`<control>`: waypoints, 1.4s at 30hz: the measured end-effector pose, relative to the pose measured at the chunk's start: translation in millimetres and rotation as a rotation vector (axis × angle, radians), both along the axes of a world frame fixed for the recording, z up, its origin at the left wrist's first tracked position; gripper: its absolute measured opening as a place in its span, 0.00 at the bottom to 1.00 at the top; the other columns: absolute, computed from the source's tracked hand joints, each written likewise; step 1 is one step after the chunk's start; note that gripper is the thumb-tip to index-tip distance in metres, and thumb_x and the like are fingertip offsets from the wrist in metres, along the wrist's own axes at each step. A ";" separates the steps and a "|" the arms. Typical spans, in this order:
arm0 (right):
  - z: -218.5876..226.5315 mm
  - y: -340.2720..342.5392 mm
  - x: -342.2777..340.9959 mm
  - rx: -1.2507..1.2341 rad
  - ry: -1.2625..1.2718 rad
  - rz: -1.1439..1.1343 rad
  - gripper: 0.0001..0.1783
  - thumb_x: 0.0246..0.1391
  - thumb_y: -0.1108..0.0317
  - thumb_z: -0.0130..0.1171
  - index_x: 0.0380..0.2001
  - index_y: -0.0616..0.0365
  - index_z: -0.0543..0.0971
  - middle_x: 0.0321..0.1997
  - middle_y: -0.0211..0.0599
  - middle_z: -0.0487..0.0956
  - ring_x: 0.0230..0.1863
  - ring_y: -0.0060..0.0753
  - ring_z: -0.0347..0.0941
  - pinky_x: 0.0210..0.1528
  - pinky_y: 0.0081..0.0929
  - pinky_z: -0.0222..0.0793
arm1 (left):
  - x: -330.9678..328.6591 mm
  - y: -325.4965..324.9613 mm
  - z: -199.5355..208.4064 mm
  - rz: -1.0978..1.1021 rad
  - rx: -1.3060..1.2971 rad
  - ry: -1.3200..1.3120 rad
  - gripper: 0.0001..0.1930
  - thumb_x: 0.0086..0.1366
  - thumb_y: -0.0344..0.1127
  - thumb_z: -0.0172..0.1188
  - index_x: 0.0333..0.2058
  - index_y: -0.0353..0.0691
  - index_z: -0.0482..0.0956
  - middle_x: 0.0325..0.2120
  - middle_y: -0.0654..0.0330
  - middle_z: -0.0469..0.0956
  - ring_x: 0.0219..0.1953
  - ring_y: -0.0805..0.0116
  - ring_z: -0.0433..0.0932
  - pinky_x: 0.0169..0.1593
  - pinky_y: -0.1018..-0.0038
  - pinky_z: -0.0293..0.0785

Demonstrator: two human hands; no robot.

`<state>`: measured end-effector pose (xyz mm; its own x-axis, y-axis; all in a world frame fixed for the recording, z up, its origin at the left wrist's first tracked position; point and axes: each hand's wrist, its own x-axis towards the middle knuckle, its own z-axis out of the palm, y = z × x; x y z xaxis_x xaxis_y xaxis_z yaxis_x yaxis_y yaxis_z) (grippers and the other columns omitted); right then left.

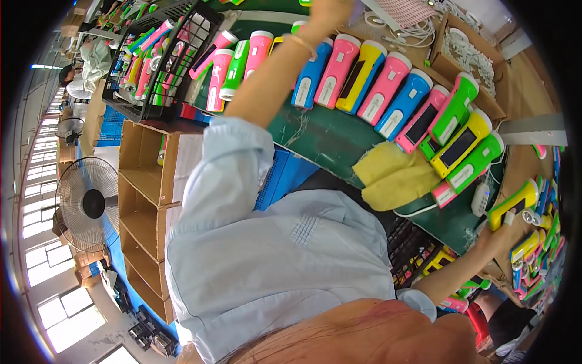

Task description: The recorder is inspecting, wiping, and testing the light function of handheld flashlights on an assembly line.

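Observation:
My left arm reaches across the green table to its far side. The left hand (332,13) is at the top rim of the picture, its fingers cut off from sight. At the right, my right hand (490,240) is closed on a yellow and green flashlight (515,203); something white covers one fingertip. Between the hands, a curved row of flashlights lies on the table, among them a blue one (404,104), a pink one (337,70) and a yellow one (362,77). More are stacked at the row's right end, where a green one (476,162) lies next to a yellow cloth (394,173).
A black crate (148,67) full of flashlights stands at the far left. Past the row, a cardboard box (470,57) holds white cables. Many flashlights are heaped at the right (539,242). Cardboard shelves (142,212) and a fan (91,203) stand at the left.

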<state>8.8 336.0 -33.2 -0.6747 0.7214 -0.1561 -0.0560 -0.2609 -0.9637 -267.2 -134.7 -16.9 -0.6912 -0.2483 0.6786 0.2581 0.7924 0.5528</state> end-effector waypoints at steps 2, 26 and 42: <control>-0.6 32.7 -20.9 0.365 -0.109 0.060 0.20 0.53 0.70 0.50 0.49 0.63 0.69 0.43 0.35 0.74 0.41 0.26 0.70 0.41 0.23 0.65 | -72.2 -60.1 -28.9 0.240 -0.120 -0.398 0.23 0.46 0.38 0.58 0.40 0.29 0.69 0.41 0.41 0.71 0.46 0.46 0.69 0.49 0.58 0.65; 25.1 -171.4 33.9 0.215 0.025 0.946 0.17 0.54 0.63 0.52 0.44 0.64 0.73 0.29 0.32 0.73 0.23 0.19 0.69 0.19 0.12 0.58 | 71.1 -54.0 61.4 -0.242 -0.444 0.099 0.23 0.49 0.29 0.59 0.43 0.32 0.61 0.39 0.46 0.68 0.42 0.48 0.69 0.45 0.64 0.67; 8.9 -226.6 65.2 0.580 0.165 0.917 0.14 0.55 0.69 0.49 0.44 0.65 0.68 0.36 0.35 0.74 0.34 0.24 0.69 0.39 0.22 0.65 | 293.7 100.9 -12.0 -1.090 1.020 -0.768 0.26 0.57 0.45 0.57 0.50 0.33 0.66 0.48 0.55 0.69 0.50 0.67 0.68 0.53 0.71 0.64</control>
